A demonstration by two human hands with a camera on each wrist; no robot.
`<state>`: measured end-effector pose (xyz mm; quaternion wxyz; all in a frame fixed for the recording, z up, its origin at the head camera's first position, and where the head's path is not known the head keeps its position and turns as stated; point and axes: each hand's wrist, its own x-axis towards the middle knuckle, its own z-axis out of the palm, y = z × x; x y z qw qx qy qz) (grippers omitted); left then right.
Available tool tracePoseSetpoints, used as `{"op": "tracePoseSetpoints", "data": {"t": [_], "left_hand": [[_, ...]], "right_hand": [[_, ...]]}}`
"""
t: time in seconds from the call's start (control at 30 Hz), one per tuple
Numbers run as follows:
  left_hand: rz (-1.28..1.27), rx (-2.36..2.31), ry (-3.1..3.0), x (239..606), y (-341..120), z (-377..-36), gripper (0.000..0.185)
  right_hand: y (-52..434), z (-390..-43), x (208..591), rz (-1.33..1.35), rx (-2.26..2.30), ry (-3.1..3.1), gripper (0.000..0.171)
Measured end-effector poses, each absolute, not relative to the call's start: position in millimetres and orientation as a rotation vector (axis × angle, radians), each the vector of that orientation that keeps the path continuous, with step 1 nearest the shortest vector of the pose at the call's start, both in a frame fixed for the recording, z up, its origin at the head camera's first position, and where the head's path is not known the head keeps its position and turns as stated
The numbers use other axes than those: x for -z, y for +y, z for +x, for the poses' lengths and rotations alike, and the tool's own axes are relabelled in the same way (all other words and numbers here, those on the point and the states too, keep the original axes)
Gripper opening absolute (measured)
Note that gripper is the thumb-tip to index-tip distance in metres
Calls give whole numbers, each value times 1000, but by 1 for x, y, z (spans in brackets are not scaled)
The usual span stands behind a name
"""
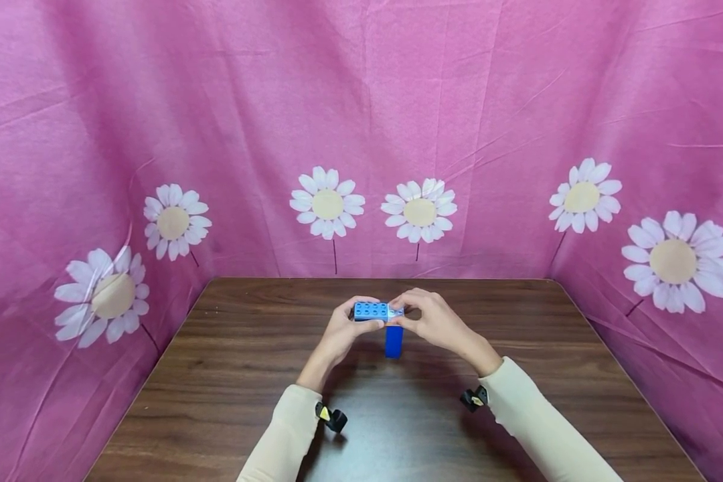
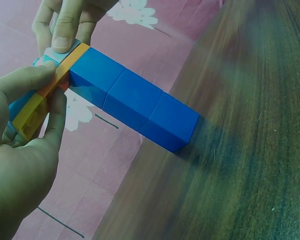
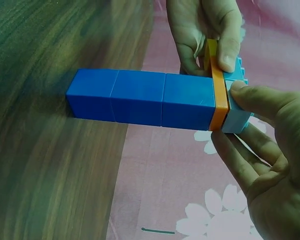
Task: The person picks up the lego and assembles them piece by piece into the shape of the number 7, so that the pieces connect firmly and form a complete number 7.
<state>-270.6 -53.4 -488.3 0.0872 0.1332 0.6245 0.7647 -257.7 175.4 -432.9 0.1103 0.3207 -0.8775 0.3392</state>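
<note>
The left hand holds the left end of a toy-brick assembly above the middle of the brown desk, its fingers curled around an orange plate and the light-blue brick on top. From the orange plate a column of three dark-blue blocks hangs down toward the desk. The right hand grips the assembly's right end, its thumb and fingers pinching the light-blue brick. A pink daisy-print cloth hangs behind the desk.
</note>
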Motion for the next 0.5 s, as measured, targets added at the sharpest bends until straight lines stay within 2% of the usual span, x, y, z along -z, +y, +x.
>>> {"op": "tracePoseSetpoints", "data": {"t": [0.5], "left_hand": [[392, -2270, 1867, 488, -55, -270, 50]], "right_hand": [[174, -259, 438, 942, -1067, -2548, 21]]}}
